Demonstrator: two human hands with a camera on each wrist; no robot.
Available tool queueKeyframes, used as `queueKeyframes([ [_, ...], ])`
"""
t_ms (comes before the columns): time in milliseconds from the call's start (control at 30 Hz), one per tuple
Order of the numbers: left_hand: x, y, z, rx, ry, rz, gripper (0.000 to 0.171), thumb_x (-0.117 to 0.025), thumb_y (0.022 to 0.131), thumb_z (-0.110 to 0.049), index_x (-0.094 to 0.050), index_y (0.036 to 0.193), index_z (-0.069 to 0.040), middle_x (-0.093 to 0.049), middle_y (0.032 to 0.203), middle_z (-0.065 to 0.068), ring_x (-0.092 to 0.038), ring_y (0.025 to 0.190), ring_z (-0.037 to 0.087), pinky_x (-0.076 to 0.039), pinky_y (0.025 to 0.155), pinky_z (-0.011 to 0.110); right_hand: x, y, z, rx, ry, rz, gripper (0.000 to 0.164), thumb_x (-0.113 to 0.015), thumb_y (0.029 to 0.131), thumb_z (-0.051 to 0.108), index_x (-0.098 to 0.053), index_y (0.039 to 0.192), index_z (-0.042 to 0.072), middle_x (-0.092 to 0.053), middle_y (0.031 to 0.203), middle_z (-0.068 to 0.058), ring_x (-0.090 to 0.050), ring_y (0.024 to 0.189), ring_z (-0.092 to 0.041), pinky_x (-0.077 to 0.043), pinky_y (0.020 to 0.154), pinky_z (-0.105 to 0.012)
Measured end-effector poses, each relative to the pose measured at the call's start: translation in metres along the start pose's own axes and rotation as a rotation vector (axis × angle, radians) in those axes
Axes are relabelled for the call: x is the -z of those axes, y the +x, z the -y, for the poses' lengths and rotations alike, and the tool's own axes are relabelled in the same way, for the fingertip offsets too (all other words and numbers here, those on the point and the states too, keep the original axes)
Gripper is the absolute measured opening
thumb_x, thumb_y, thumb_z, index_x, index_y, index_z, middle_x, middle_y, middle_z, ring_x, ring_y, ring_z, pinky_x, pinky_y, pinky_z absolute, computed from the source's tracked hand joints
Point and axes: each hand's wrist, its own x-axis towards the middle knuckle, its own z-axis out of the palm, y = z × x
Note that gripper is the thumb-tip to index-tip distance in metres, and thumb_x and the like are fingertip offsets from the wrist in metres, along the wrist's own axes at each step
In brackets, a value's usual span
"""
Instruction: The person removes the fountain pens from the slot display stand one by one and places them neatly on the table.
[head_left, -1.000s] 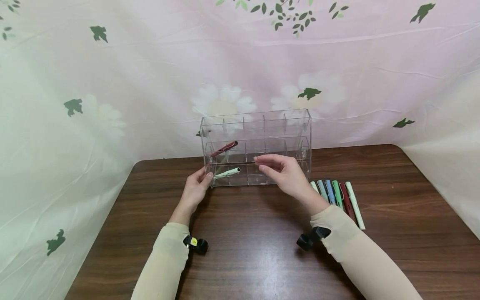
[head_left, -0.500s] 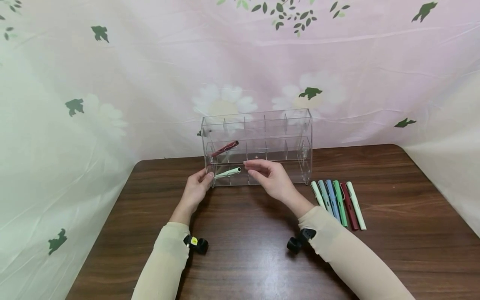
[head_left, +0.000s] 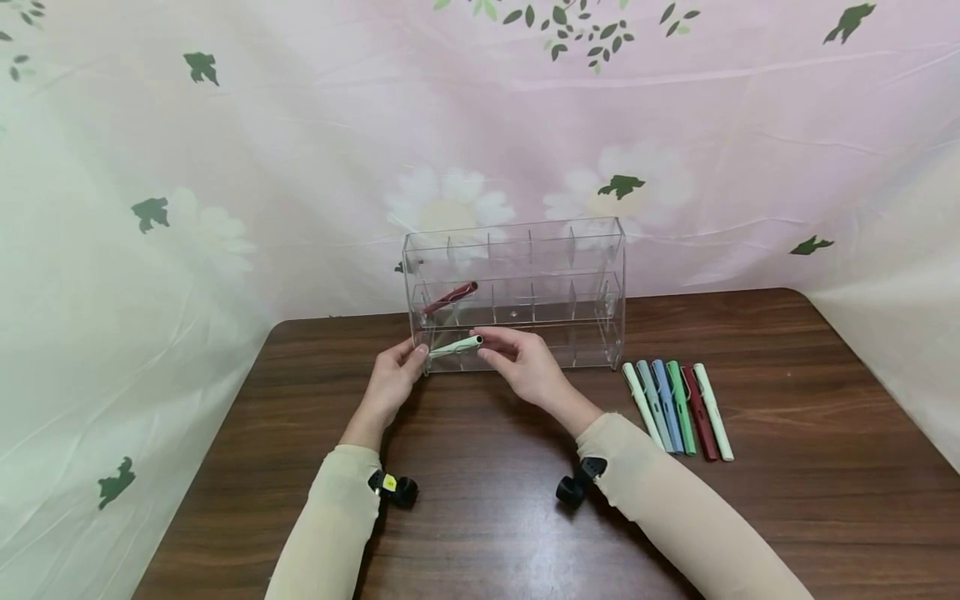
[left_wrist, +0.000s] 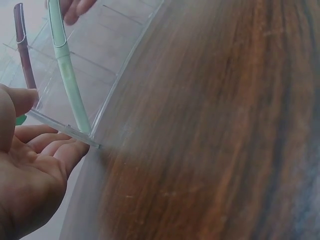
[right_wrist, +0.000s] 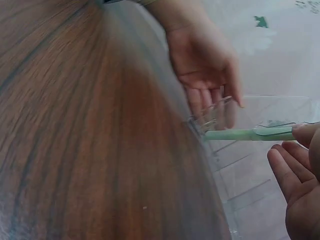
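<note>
My left hand (head_left: 396, 368) grips the left side of a clear acrylic pen rack (head_left: 513, 312), thumb in front. In the lowest tier a pale green capped pen (head_left: 453, 347) leans up to the right from the left end. My right hand (head_left: 525, 367) is at this pen's raised end, thumb and index finger on either side of it. In the right wrist view a digit overlaps the cap end of the pen (right_wrist: 245, 134), while other fingers (right_wrist: 285, 165) are spread apart from it. A dark red pen (head_left: 450, 297) leans the same way one tier higher.
Several capped pens lie side by side on the wooden table (head_left: 480, 500) right of the rack, among them a green pen (head_left: 681, 408) and a dark red pen (head_left: 699, 412). A flowered cloth (head_left: 337, 167) hangs close behind the rack.
My right hand has moved left along the rack's front to the pale green pen's raised end. The left hand has stayed on the rack's side, and both leaning pens are unmoved.
</note>
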Motion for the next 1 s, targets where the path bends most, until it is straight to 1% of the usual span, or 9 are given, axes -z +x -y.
queueKeyframes([
  [167,0.0,0.0,0.002,0.001,-0.007,0.004,0.052,-0.051,0.116,-0.019,-0.044,0.16,0.008,-0.055,0.158,0.029,-0.052,0.149,0.038,-0.044,0.123,0.049,-0.006,0.0,-0.003,0.0,-0.044,-0.028,0.033,-0.073,0.103,0.006,-0.073,0.135,0.002,-0.078,0.126,-0.021,-0.077,0.114,-0.034,-0.065,0.096,-0.043],
  [400,0.0,0.001,0.002,0.004,0.005,0.006,0.054,-0.052,0.116,-0.021,-0.043,0.16,0.007,-0.054,0.159,0.028,-0.053,0.148,0.037,-0.046,0.122,0.048,-0.009,0.001,-0.008,0.023,-0.018,-0.07,0.029,-0.074,0.101,0.003,-0.076,0.129,0.001,-0.08,0.122,-0.02,-0.078,0.111,-0.035,-0.065,0.094,-0.045],
  [533,0.0,0.0,0.001,0.006,0.012,0.004,0.054,-0.052,0.116,-0.021,-0.043,0.161,0.007,-0.055,0.159,0.026,-0.053,0.148,0.036,-0.046,0.121,0.047,-0.009,0.001,-0.007,0.028,-0.018,-0.089,0.028,-0.074,0.1,0.003,-0.077,0.128,0.001,-0.081,0.12,-0.019,-0.079,0.107,-0.034,-0.065,0.092,-0.041],
  [800,-0.001,0.0,-0.001,0.006,-0.002,0.004,0.053,-0.052,0.115,-0.02,-0.043,0.16,0.007,-0.054,0.159,0.027,-0.053,0.148,0.036,-0.046,0.121,0.045,-0.002,-0.001,-0.002,0.021,0.012,-0.117,0.028,-0.075,0.1,0.004,-0.078,0.127,0.002,-0.081,0.119,-0.019,-0.079,0.104,-0.033,-0.062,0.087,-0.024],
  [900,-0.001,-0.001,-0.001,-0.004,-0.01,0.001,0.053,-0.052,0.115,-0.018,-0.043,0.16,0.008,-0.053,0.159,0.028,-0.054,0.148,0.037,-0.046,0.121,0.045,0.002,-0.003,0.002,0.023,0.035,-0.133,0.028,-0.076,0.1,0.004,-0.077,0.128,0.002,-0.081,0.119,-0.02,-0.079,0.1,-0.027,-0.061,0.083,-0.02],
  [1000,-0.001,-0.001,0.0,-0.017,-0.005,0.001,0.053,-0.05,0.116,-0.018,-0.042,0.16,0.01,-0.053,0.158,0.031,-0.054,0.147,0.041,-0.046,0.12,0.047,0.008,-0.005,0.004,0.037,0.068,-0.15,0.029,-0.075,0.099,0.002,-0.077,0.128,0.0,-0.081,0.118,-0.021,-0.079,0.095,-0.02,-0.061,0.081,-0.019],
])
